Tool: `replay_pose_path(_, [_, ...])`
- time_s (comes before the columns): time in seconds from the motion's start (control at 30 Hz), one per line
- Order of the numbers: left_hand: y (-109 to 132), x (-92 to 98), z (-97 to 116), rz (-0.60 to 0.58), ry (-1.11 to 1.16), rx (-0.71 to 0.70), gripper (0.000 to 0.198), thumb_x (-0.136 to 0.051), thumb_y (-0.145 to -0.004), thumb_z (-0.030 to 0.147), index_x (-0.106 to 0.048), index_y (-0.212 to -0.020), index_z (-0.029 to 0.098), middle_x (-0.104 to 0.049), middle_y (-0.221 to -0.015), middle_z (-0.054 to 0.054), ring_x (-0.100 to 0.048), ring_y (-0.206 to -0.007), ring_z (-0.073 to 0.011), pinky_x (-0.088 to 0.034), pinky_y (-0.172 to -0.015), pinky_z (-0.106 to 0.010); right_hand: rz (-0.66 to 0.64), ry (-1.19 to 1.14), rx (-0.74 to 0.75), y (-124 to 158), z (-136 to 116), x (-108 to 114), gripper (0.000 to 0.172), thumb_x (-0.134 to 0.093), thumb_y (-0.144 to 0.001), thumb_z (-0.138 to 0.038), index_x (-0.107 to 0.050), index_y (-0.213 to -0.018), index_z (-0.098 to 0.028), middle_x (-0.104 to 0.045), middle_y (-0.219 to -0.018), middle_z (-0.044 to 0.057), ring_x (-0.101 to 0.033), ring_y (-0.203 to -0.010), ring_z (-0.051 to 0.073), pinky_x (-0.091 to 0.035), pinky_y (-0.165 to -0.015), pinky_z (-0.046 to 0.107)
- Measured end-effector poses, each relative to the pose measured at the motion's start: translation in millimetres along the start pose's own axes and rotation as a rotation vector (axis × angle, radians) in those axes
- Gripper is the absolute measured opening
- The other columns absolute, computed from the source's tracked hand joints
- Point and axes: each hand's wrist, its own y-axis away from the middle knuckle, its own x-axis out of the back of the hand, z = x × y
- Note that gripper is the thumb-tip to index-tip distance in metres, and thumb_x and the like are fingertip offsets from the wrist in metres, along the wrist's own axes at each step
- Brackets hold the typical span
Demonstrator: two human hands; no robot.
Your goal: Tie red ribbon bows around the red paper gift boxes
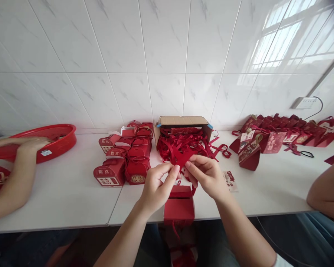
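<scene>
Left hand (159, 185) and right hand (207, 176) are clamped, thumb to finger, on a red piece (181, 158), which is held above a red box (179, 209) set at the front edge of the table (72, 185) and before ribbons (178, 144) heaped in a carton (182, 120). Room for moving is given between gift boxes (137, 150) and tub (70, 139), and again between a printed slip (230, 181) and a co-worker's arm (327, 187). "歡喜" can be read on some gift boxes, while the tub's label (46, 152) is too small.

Red basin (65, 147) at L, wht socket (305, 103) on tiled wall (167, 44) R.
</scene>
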Motion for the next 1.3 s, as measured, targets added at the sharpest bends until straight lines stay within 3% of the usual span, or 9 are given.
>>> replay_pose_path(0.1, [-1,-1.0,0,-0.050,-0.036,-0.012,0.034,-0.052,-0.091,0.034,-0.061,-0.063,0.017,-0.060,-0.060,0.000,-0.055,-0.059,-0.0119,-0.042,-0.060,-0.022,-0.111,0.036,0.109,1,-2,-1,0.024,-0.064,-0.084,-0.038,-0.067,-0.078,-0.016,-0.061,-0.064,0.001,-0.057,-0.058,0.011,-0.048,-0.052,0.021])
replay_pose_path(0.2, [0,1.5,-2,-0.089,0.015,0.018,0.023,-0.056,-0.087,0.031,-0.065,-0.071,0.017,-0.064,-0.066,-0.001,-0.058,-0.065,-0.0139,-0.043,-0.064,-0.023,-0.171,0.063,0.226,0,-2,2,0.018,-0.059,-0.089,-0.031,-0.070,-0.091,-0.017,-0.066,-0.078,0.004,-0.062,-0.072,0.013,-0.052,-0.063,0.024])
replay_pose_path(0.43, [0,15.5,-10,-0.280,0.371,0.317,0.026,-0.052,-0.084,0.031,-0.061,-0.065,0.016,-0.058,-0.064,-0.001,-0.053,-0.065,-0.0145,-0.043,-0.064,-0.026,-0.514,0.481,0.532,-3,1,29,0.028,-0.043,-0.095,-0.013,-0.068,-0.108,-0.018,-0.064,-0.096,0.009,-0.061,-0.089,0.015,-0.052,-0.076,0.027])
replay_pose_path(0.57, [2,17.5,-15,-0.313,0.427,0.409,0.032,-0.053,-0.087,0.036,-0.068,-0.065,0.017,-0.064,-0.067,-0.003,-0.061,-0.072,-0.0181,-0.048,-0.075,-0.030,-0.452,0.768,0.690,-3,3,34,0.033,-0.038,-0.095,-0.010,-0.066,-0.111,-0.017,-0.064,-0.101,0.011,-0.060,-0.091,0.017,-0.052,-0.077,0.032])
replay_pose_path(0.67, [4,16.3,-16,-0.312,0.323,0.329,0.036,-0.046,-0.092,0.038,-0.073,-0.075,0.019,-0.071,-0.082,-0.005,-0.064,-0.087,-0.0222,-0.048,-0.083,-0.033,-0.398,0.778,0.722,-3,7,33,0.033,-0.040,-0.095,-0.010,-0.064,-0.115,-0.020,-0.065,-0.107,0.010,-0.061,-0.096,0.017,-0.053,-0.081,0.033])
replay_pose_path(0.8, [11,23.0,-15,-0.043,-0.287,0.014,0.032,-0.045,-0.093,0.034,-0.073,-0.089,0.022,-0.073,-0.101,-0.005,-0.060,-0.108,-0.0285,-0.035,-0.099,-0.045,-0.195,0.571,0.609,2,17,34,0.033,-0.048,-0.093,-0.013,-0.063,-0.121,-0.024,-0.061,-0.124,0.010,-0.058,-0.114,0.020,-0.051,-0.093,0.036])
replay_pose_path(0.93, [36,48.1,-27,0.116,-0.706,-0.159,0.028,-0.043,-0.094,0.028,-0.068,-0.106,0.027,-0.071,-0.112,-0.004,-0.059,-0.113,-0.0264,-0.022,-0.100,-0.047,0.071,0.522,0.417,28,36,53,0.028,-0.052,-0.092,-0.018,-0.068,-0.113,-0.026,-0.068,-0.110,0.007,-0.064,-0.102,0.019,-0.053,-0.085,0.032])
replay_pose_path(1.1, [99,81.5,-75,0.067,-0.808,0.079,0.029,-0.043,-0.094,0.036,-0.065,-0.112,0.030,-0.070,-0.115,-0.004,-0.063,-0.107,-0.0251,-0.025,-0.097,-0.045,0.217,0.596,0.086,85,78,94,0.020,-0.057,-0.089,-0.033,-0.074,-0.093,-0.022,-0.070,-0.095,0.007,-0.066,-0.091,0.021,-0.052,-0.077,0.027])
replay_pose_path(1.3, [151,77.9,-123,0.064,-0.741,0.413,0.036,-0.041,-0.090,0.050,-0.068,-0.106,0.033,-0.071,-0.113,-0.002,-0.062,-0.109,-0.0283,-0.029,-0.099,-0.048,0.199,0.550,-0.208,122,112,98,0.040,-0.052,-0.088,-0.052,-0.067,-0.070,-0.018,-0.065,-0.072,0.006,-0.062,-0.070,0.020,-0.050,-0.066,0.028])
